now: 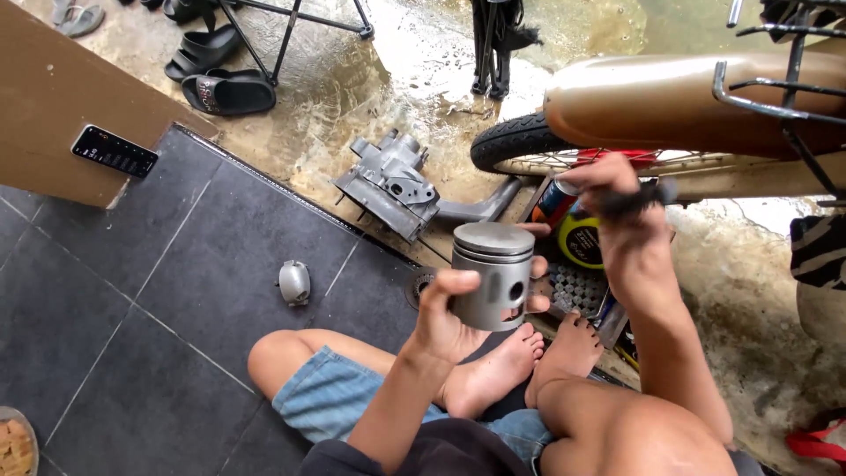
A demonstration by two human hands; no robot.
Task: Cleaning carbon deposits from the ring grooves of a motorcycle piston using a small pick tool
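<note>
- Left hand (458,313): grip clasped around the skirt of a grey metal piston (493,275), thumb on the near side, fingers wrapped behind; piston held upright in the air above the person's bare feet (520,361).
- Right hand (630,225): just right of the piston and slightly higher, grip clenched on a small dark tool (639,198); the tool's kind cannot be told, and it is apart from the piston.
- Piston, appearance: flat crown, ring grooves below it, round pin hole open in the side wall; dull grey.
- Progress: piston is out of any engine, handled alone; nothing fitted in the pin hole.
- Behind the piston: grey engine casing (388,181) on the floor, spray can (553,203) and yellow-lidded tin (582,240).
- Left of the piston: small grey cover (294,282) on dark tiles (132,308).
- Behind-right: motorcycle wheel (546,145).
</note>
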